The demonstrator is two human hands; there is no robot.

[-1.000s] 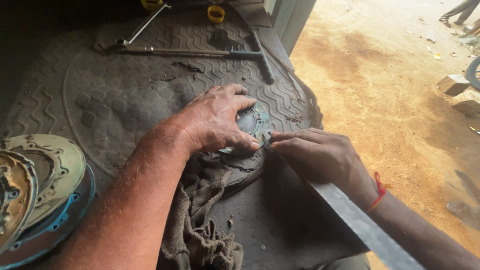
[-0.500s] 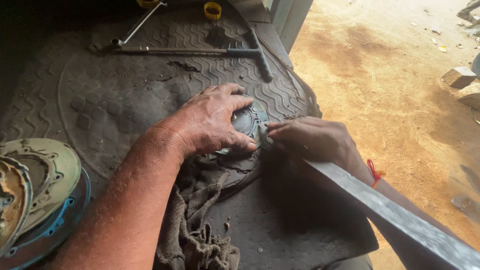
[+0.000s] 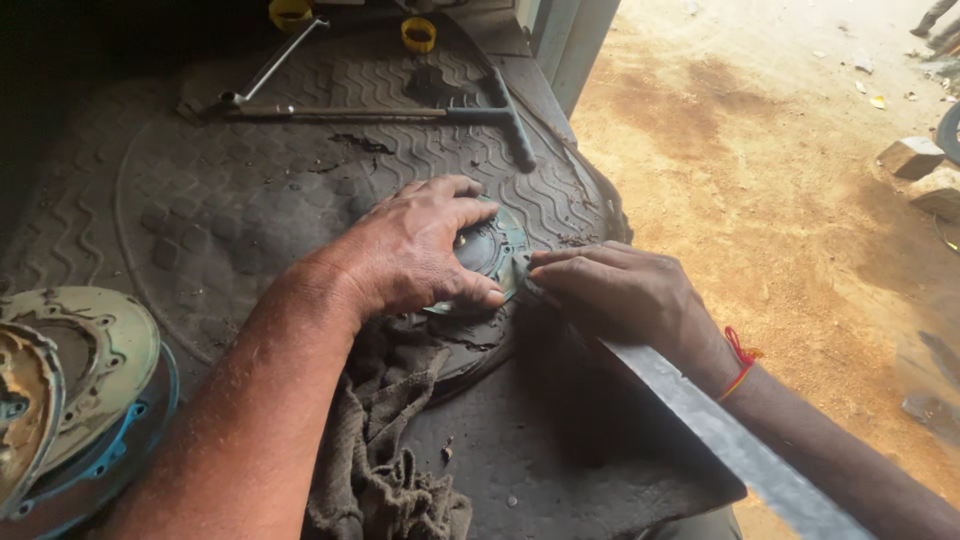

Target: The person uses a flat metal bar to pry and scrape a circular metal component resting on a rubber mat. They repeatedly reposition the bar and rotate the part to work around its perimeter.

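Head view, thing in hand: a round dark metal disc (image 3: 487, 250) lies flat on the ribbed rubber mat (image 3: 250, 200), directly in front of you and just left of the mat's right edge.
Head view, left hand: your left hand (image 3: 415, 250) is spread palm-down over the disc's left half, fingers curled on its rim and pressing it down; it covers most of the disc.
Head view, right hand: your right hand (image 3: 620, 295) is closed around the near end of a long flat metal bar (image 3: 720, 430), fingertips pinched right at the disc's right edge.
Head view, long axis: the bar runs from the disc's right rim down and to the right, toward the lower right corner, alongside your forearm.
Head view, nearer hand: both touch the disc; the left sits on it, the right meets only its edge.
Head view, around: a dirty cloth (image 3: 385, 450) lies below the disc, worn round plates (image 3: 70, 380) at far left, a long-handled wrench (image 3: 370, 115) across the top.
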